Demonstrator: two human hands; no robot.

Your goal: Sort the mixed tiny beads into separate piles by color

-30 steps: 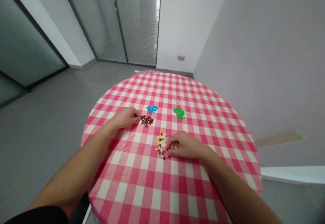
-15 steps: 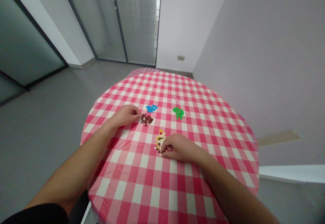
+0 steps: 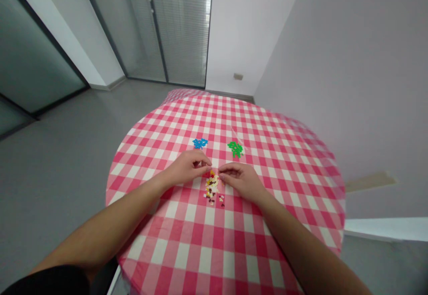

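A mixed pile of small white, yellow, red and brown pieces (image 3: 211,189) lies on the checked tablecloth in front of me. My left hand (image 3: 189,168) is at the pile's far left edge, thumb and fingers pinched together. Opposite it, my right hand (image 3: 241,180) is also pinched, its fingertips by the pile's far right side. Whatever either pinch holds is too small to make out. A few loose pieces (image 3: 221,200) lie at the pile's near right. The brown pieces are hidden behind my left hand.
Beyond my left hand sits a cluster of blue pieces (image 3: 200,143). A cluster of green pieces (image 3: 236,149) lies farther right. The round table's red and white checked cloth (image 3: 214,241) is creased on the left. A wall (image 3: 351,85) rises to the right.
My left hand has moved right from the brown pieces to the mixed pile, covering the brown ones. My right hand has shifted up and slightly right, uncovering the pile's near right pieces.
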